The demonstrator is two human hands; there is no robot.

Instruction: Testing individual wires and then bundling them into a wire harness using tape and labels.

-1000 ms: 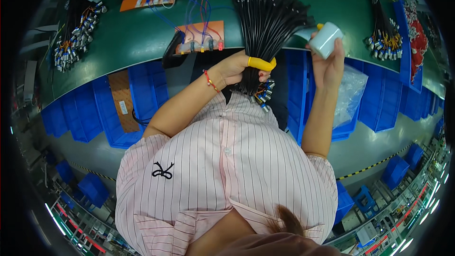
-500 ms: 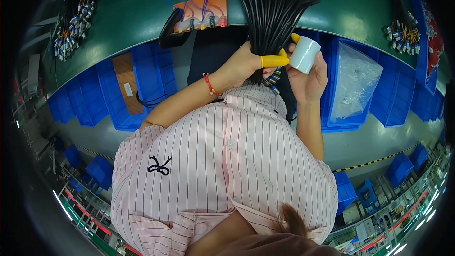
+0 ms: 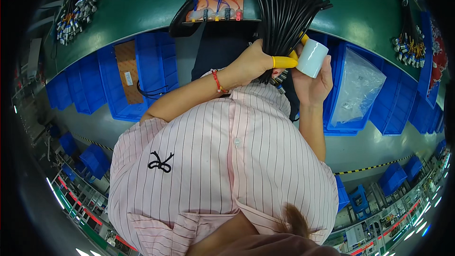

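My left hand point(image 3: 253, 66) is closed round a thick bundle of black cables point(image 3: 286, 16), a yellow finger cot on its thumb. The cables fan out upward over the bench edge. Below the grip, metal-ended connectors point(image 3: 279, 86) hang close to my shirt. To the right of the bundle, my right hand point(image 3: 310, 87) holds a glossy white cylinder point(image 3: 312, 59), tilted, between thumb and fingers. Whether it is a roll of tape I cannot tell. Yellow cots also show behind the cylinder, where the right fingers are partly hidden.
A green bench point(image 3: 142, 7) curves across the top. On it lie an orange board point(image 3: 218, 2) with wires and clips, and connector bundles at the left point(image 3: 78, 16) and right point(image 3: 410, 47). Blue bins point(image 3: 156, 66) line the space below; one holds clear plastic point(image 3: 358, 90).
The view has shifted a little, so the bench and board sit further right and higher. Both hands appear slightly further right, with the same grips on the cables and the white cylinder.
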